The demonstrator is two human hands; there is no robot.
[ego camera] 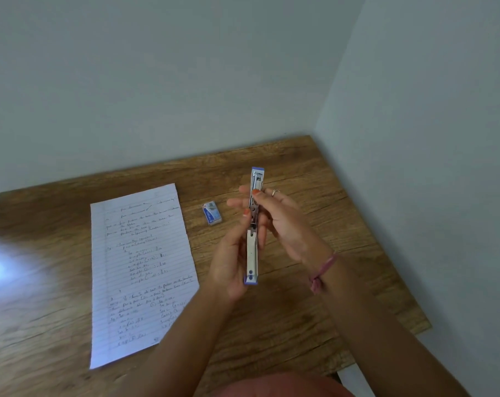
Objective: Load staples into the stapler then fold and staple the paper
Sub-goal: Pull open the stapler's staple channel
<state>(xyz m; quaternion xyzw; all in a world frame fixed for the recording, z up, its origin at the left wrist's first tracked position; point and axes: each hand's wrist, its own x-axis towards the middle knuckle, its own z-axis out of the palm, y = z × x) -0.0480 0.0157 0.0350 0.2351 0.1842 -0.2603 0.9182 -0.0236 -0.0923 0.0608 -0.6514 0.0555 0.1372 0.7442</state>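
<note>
A blue and metal stapler (254,224) is swung fully open into one long straight line and held above the table. My left hand (231,259) grips its lower half from the left, thumb near the hinge. My right hand (280,222) holds its upper half from the right, thumb pressed on the metal channel. A small blue-and-white staple box (211,214) lies on the table just left of the hands. A lined sheet of paper (140,270) with handwriting lies flat on the left part of the table.
The wooden table (314,305) stands in a room corner, with walls behind and to the right. A bright glare spot sits on the table's left side. The table's right edge drops off near my right forearm.
</note>
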